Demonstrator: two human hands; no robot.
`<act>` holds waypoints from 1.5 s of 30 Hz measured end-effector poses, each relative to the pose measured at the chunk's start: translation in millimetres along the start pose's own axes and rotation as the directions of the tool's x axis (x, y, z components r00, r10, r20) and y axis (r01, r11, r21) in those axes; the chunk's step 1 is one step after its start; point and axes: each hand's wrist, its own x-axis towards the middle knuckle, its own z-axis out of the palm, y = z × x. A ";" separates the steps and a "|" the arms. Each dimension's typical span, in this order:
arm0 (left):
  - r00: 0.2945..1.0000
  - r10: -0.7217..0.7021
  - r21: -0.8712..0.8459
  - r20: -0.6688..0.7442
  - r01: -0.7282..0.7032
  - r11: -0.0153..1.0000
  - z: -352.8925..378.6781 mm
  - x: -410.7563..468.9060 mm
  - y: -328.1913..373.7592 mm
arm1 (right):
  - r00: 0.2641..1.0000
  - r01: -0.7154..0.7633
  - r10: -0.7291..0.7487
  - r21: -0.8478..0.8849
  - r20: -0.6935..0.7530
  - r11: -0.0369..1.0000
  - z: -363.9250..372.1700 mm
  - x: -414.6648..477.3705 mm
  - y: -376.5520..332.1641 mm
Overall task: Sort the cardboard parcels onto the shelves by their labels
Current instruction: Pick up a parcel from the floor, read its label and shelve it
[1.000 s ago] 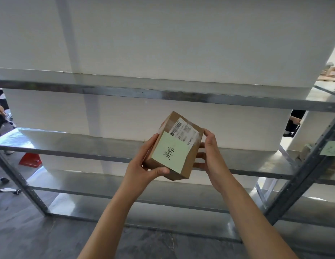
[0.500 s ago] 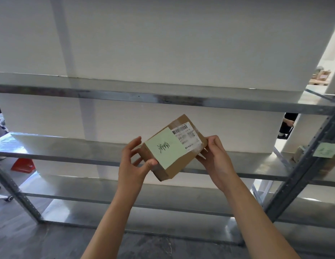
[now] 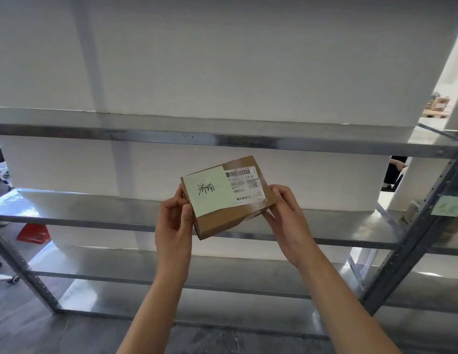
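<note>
- Cardboard parcel: a small brown box held in the air in front of the metal shelving, its labelled face turned up toward the camera and its long side running from lower left to upper right. It touches no shelf.
- Green note: a pale green paper slip covering the left part of the parcel's top face, with dark handwritten characters at its centre; they are too scrawled to read with certainty.
- Shipping label: a white printed label with barcodes, just beside the green note on the right part of the same face, under clear tape.
- Left hand: its grip is clamped on the parcel's left end, thumb on the near edge, fingers curled behind.
- Right hand: its grip is clamped on the parcel's right end, thumb on the top corner, fingers underneath.
- Shelves: galvanised metal tiers on perforated uprights, standing against a white wall; the parcel hangs between the upper and middle tiers as seen from the head view.
- Upright tag: a second green slip fixed to the right-hand upright, its writing illegible.
- Red object: lies on the floor at far left, behind the shelving.
</note>
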 end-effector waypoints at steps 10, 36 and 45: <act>1.000 0.012 0.136 0.007 -0.013 0.991 -12.9 7.3 10.5 | 0.998 -0.050 0.048 -0.079 -0.027 0.996 19.1 -5.4 3.7; 0.930 -0.187 0.021 -0.316 0.204 0.979 -133.4 5.7 -1.3 | 0.890 -0.264 0.293 -0.131 0.350 0.956 137.0 30.3 97.1; 0.844 -0.059 0.067 -0.533 0.112 0.991 -158.9 49.4 6.2 | 0.777 -0.285 0.277 -0.076 0.565 0.955 207.7 94.7 123.1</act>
